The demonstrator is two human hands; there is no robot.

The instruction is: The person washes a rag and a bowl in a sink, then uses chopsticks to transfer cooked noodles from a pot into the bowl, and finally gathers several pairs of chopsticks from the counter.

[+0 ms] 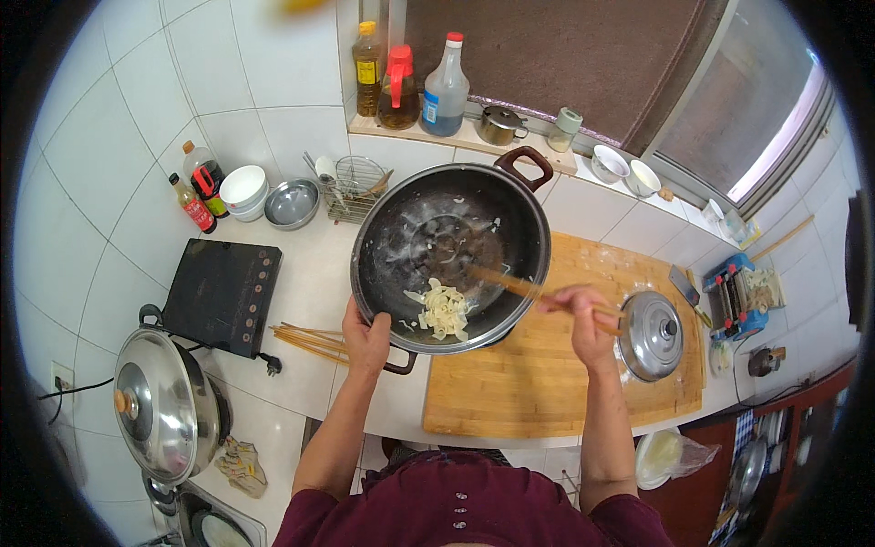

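My left hand (367, 340) grips the rim of a large dark two-handled pot (448, 205) at its lower left, holding it tilted above the counter and the board's left part. A clump of flat pale noodles (443, 310) lies low inside the pot, with small scraps stuck to the wall. My right hand (581, 318) is closed around wooden chopsticks (523, 286), blurred, whose tips reach into the pot above the noodles. Beneath is a floured wooden board (506, 403), with a metal lid (651, 335) on its right side.
At left stand a black induction cooker (222, 294) and a lidded pot (160, 403). Loose chopsticks (311, 342) lie beside my left hand. A cleaver (683, 284) and a pasta machine (735, 294) are at right. Bottles (444, 92) line the ledge behind; a metal bowl (292, 204) sits back left.
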